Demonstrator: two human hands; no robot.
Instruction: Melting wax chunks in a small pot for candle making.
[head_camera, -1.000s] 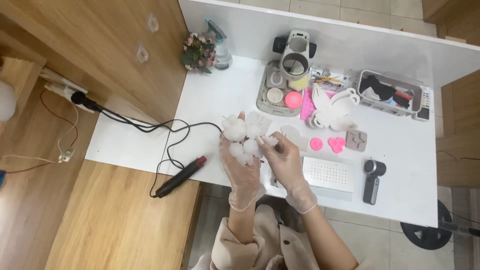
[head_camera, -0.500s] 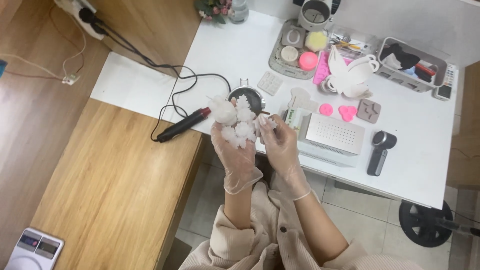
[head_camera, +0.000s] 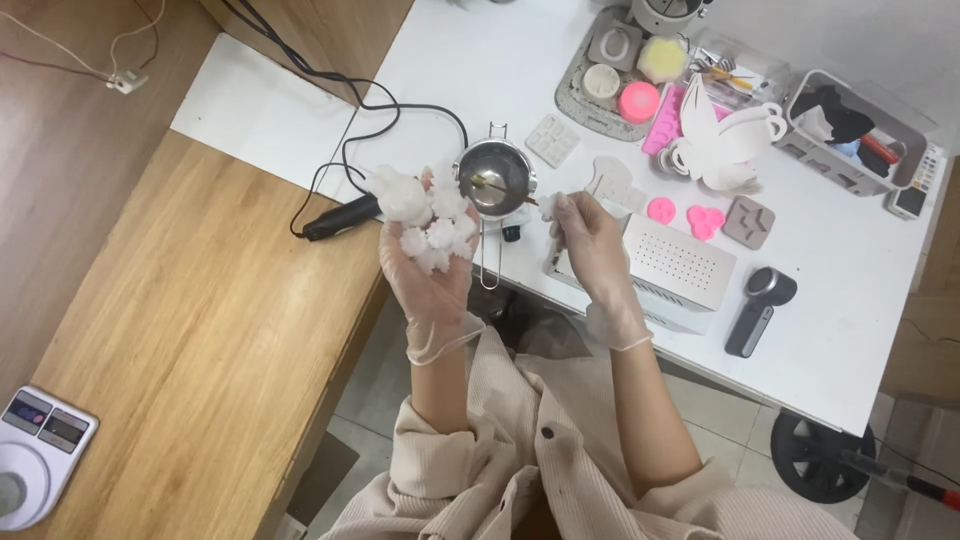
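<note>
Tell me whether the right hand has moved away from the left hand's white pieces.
Yes. The right hand has pulled right, off the white pieces, now past the metal pot.

From my feed, the white machine at the top edge is cut off, so I see only its lower rim. The digital scale at the lower left runs out of the picture. My left hand cups a cluster of white lumps, and the palm beneath them is hidden. The small white piece in my right hand is too small to make out; the fingers cover most of it. What lies inside the steel pot I cannot tell. The grey basket's contents are a blur of dark and coloured bits.
</note>
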